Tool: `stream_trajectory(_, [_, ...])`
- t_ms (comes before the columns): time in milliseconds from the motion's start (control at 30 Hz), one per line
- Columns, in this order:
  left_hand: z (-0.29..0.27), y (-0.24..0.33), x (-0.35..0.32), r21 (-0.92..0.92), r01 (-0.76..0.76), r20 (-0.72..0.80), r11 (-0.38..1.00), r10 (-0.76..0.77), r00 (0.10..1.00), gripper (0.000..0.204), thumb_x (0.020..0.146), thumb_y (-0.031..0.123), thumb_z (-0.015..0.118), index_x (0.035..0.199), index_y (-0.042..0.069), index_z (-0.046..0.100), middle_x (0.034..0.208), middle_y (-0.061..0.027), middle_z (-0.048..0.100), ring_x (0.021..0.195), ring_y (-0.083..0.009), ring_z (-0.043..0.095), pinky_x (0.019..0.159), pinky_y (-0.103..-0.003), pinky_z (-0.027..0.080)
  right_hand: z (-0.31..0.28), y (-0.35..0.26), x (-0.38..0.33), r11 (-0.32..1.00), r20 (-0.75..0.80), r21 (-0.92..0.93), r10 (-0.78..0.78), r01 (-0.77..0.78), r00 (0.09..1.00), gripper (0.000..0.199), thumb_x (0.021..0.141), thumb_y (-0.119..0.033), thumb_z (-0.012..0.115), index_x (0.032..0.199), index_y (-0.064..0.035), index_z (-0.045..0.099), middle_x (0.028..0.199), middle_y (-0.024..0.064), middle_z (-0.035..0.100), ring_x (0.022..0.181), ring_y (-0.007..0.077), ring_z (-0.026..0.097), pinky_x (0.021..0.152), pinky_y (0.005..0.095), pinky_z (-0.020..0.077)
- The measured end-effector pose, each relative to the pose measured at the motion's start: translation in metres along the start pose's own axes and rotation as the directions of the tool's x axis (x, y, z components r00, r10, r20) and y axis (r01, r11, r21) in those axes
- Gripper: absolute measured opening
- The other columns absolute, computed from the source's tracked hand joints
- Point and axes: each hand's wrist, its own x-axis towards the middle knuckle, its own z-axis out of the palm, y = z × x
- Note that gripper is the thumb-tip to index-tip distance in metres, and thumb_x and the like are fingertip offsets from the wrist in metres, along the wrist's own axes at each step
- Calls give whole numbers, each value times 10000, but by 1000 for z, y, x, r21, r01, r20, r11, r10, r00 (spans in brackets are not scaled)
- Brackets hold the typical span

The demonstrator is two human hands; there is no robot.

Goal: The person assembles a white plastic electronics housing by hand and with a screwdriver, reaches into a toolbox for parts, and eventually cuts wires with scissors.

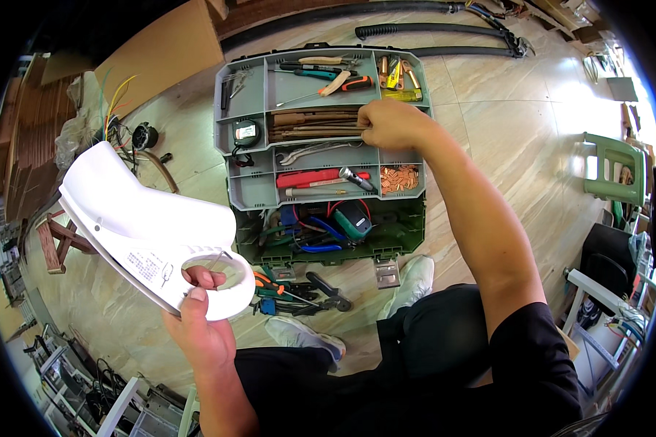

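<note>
Left hand (204, 320): gripping the white device (149, 211) by its looped handle, thumb on the near side. Device is raised in the air left of the toolbox (251, 192), overlapping nothing inside it.

Right hand (390, 125): fingers curled closed over the toolbox's far tray, at the right end of the brown strips (313, 122). Cannot tell whether anything is pinched; fingertips hidden.

Step in hand (judged): reaching into the toolbox for an item while the device is kept aside. Next move probably calls for a sure pinch and a lift clear of the dividers, device held steady.

In toolbox: screwdriver (356, 84) beyond the strips; tape measure (246, 132) to their left; flashlight (357, 179) and copper fittings (399, 178) in the nearer tray; meter (352, 218) in the base.

Outside: tools (288, 293) on the floor just nearside of toolbox; green stool (614, 169) well to its right.
</note>
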Motion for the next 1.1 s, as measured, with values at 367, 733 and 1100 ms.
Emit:
stream_trajectory(367, [2, 1, -4, -14, 4, -29, 1000, -4, 1000, 307, 814, 64, 531, 1109, -12, 491, 978, -88, 501, 930, -191, 529, 862, -373, 504, -16, 3, -12, 852, -41, 523, 60, -29, 997, 270, 776, -257, 682, 867, -2, 684, 794, 85, 664, 775, 166, 597, 699, 309, 470])
stream_trajectory(733, [2, 0, -5, -49, 18, -38, 999, -20, 999, 422, 806, 78, 582, 1196, -37, 466, 944, -88, 534, 896, -187, 552, 877, -354, 491, -13, 13, -12, 773, -54, 633, 91, -36, 994, 284, 806, -239, 685, 953, 3, 695, 815, 62, 651, 686, 119, 542, 609, 275, 449])
stream_trajectory(1100, [4, 1, -4, -105, 33, -36, 994, -37, 999, 341, 811, 43, 536, 1137, -31, 469, 955, -113, 538, 904, -217, 549, 884, -385, 490, 3, 15, -1, 705, -190, 708, 233, -31, 954, 284, 826, -261, 680, 953, -7, 684, 819, 47, 636, 727, 118, 550, 652, 261, 444])
